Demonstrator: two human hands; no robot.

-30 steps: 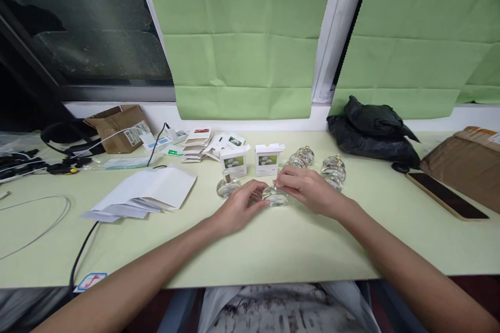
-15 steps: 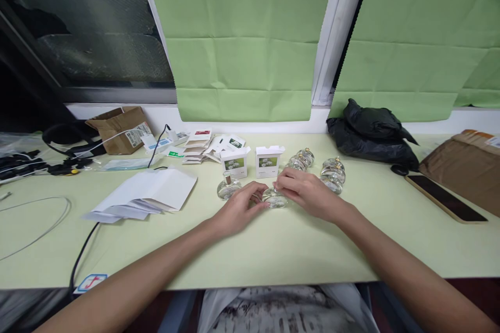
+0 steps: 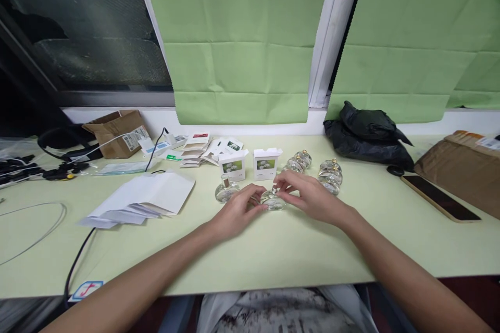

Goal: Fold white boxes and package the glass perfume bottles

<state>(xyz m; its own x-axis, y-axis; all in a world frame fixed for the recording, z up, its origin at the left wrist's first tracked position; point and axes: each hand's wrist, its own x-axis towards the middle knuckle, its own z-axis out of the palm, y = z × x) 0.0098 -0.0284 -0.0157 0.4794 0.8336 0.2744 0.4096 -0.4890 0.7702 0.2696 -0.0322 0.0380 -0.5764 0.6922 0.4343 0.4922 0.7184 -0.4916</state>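
A clear, round, flattened glass perfume bottle (image 3: 273,201) stands upright on the table between my hands. The fingers and thumb of my left hand (image 3: 238,209) grip its left side. From the right, my right hand (image 3: 307,195) pinches the small top at the bottle's neck; the fingertips partly cover it. Left of my left hand stands another perfume bottle (image 3: 226,191) with a tall cap on it. Just behind are two white boxes, a left box (image 3: 233,166) and a right box (image 3: 266,165), each with a flower picture and its top flap up.
Two rows of glass bottles, a left row (image 3: 299,160) and a right row (image 3: 330,176), stand beyond my right hand. Flat white cartons (image 3: 195,151) and white papers (image 3: 144,197) lie leftward. A phone (image 3: 439,197), black bag (image 3: 367,135) and cardboard box (image 3: 464,166) occupy the right.
My right fingers have shifted slightly on the bottle's top, leaving more of the neck visible. My left hand keeps its grip. The whole view has moved a little.
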